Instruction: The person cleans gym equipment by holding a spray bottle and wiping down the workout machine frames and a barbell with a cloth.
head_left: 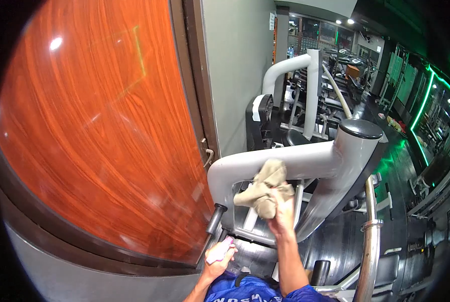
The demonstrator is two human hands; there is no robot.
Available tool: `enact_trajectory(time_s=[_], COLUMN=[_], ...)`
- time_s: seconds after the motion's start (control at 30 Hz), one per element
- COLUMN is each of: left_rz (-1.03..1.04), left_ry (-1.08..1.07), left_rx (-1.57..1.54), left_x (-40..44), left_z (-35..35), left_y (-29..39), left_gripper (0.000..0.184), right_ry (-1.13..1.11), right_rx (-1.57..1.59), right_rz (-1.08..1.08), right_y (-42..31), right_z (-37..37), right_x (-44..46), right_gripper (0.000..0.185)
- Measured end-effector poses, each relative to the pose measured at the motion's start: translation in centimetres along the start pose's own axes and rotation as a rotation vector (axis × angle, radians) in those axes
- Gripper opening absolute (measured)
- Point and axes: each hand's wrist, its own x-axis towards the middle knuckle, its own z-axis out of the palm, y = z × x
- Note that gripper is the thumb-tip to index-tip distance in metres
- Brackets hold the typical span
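A beige cloth [266, 191] is bunched in my right hand [284, 214], against the thick light-grey tube [305, 160] of a gym machine. The cloth hides part of the tube and most of my right fingers. Lower down and to the left, my left hand [219, 260] is closed around a small white and pink object [220, 251], apart from the frame. What exactly this object is cannot be made out.
A glossy reddish wood door [99, 126] with a metal handle [209, 157] stands at the left. A shiny metal bar [370, 241] rises at the lower right. Further gym machines [310, 95] stand behind, with a green light strip [422, 116] at the right.
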Motion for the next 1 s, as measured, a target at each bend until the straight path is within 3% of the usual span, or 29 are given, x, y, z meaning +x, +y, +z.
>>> enact_trajectory(time_s=[0.03,0.13,0.2,0.27,0.33,0.4,0.6,0.7,0.83,1.0], left_rz=[-0.004,-0.017,-0.016,-0.006,0.000,0.002,0.014,-0.021,-0.060,-0.083], left_ry=[-0.011,-0.029,-0.028,-0.010,0.002,0.007,0.029,0.044,0.046,0.069], left_rx=[0.002,0.002,-0.005,-0.029,-0.038,-0.031,0.002,0.003,0.015,-0.017], left_x=[0.1,0.0,-0.1,-0.1,-0.2,-0.1,-0.4,-0.7,-1.2,-1.5], left_z=[0.1,0.1,0.1,0.1,0.0,-0.2,-1.0,-1.5,-2.2,-2.4], left_y=[0.1,0.5,0.4,0.0,-0.2,-0.1,-0.4,-0.7,-0.6,-0.6], left_gripper=[0.017,0.018,0.018,0.022,0.024,0.024,0.022,0.021,0.017,0.016], right_ry=[-0.112,-0.035,0.021,0.118,0.115,0.104,0.067,0.000,-0.151,-0.144], right_rx=[-0.058,-0.897,-1.259,-1.663,-1.873,-2.106,-1.990,-2.094,-2.058,-2.054], right_rz=[-0.212,-1.120,-1.342,-1.285,-1.145,-1.234,-1.064,-0.891,-1.013,-1.022], right_y=[-2.3,-9.5,-13.1,-14.4,-13.5,-12.6,-13.8,-14.9,-14.1,-12.3], right_z=[0.9,3.3,4.9,5.5,3.9,3.7,4.3,5.2,4.7,5.0], right_x=[0.2,2.0,3.0,4.4,6.8,7.0,7.2,7.3,8.6,8.8], right_gripper=[0.041,0.044,0.047,0.041,0.036,0.037,0.030,0.026,0.025,0.028])
